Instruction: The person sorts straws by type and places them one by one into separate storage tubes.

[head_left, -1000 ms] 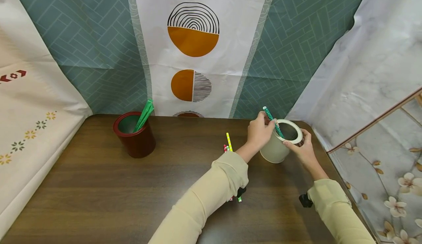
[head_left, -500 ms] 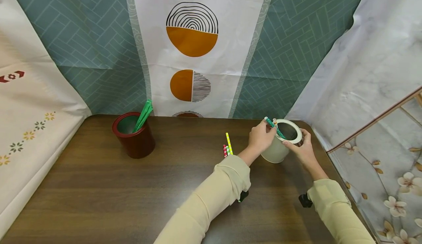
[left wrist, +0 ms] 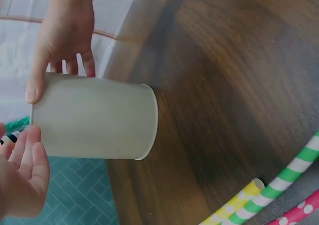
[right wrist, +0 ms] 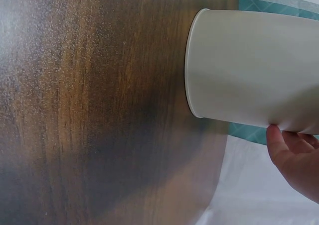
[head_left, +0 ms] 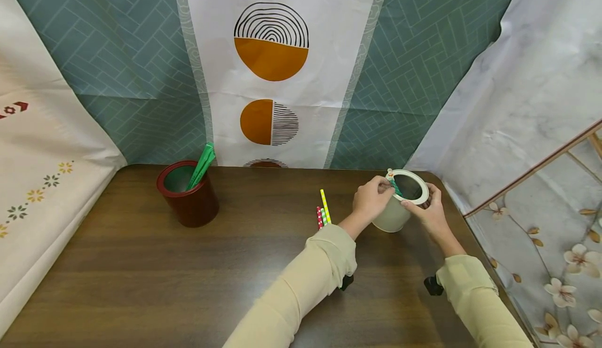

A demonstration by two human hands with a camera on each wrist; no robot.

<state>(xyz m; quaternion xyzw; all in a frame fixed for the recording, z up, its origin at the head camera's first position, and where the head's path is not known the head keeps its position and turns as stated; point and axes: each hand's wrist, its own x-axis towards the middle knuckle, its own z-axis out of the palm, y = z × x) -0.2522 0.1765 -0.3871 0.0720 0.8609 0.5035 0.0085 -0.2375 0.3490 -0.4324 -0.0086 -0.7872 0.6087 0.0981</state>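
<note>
A cream canister [head_left: 395, 213] stands at the far right of the table, its round mouth facing up. My right hand [head_left: 433, 213] holds it by the right side of its rim, thumb at the front. At the left rim, my left hand [head_left: 370, 199] pinches a dotted green paper straw [head_left: 395, 186], most of it hidden by the fingers and the canister. A small white and orange decoration [head_left: 390, 173] shows just above these fingers. In the left wrist view, the left fingers [left wrist: 33, 158] are right at the canister's mouth.
A dark red canister [head_left: 192, 201] with a folded green item [head_left: 202, 167] in it stands at the back left. Yellow [head_left: 325, 205], red dotted and green-striped straws lie mid-table, partly behind the left sleeve [head_left: 301, 277]. Curtains hang behind the table.
The green straw has gone down into the cream canister, its upper end dropping behind my left fingers. My left hand has shifted slightly right; my right hand keeps its hold on the rim.
</note>
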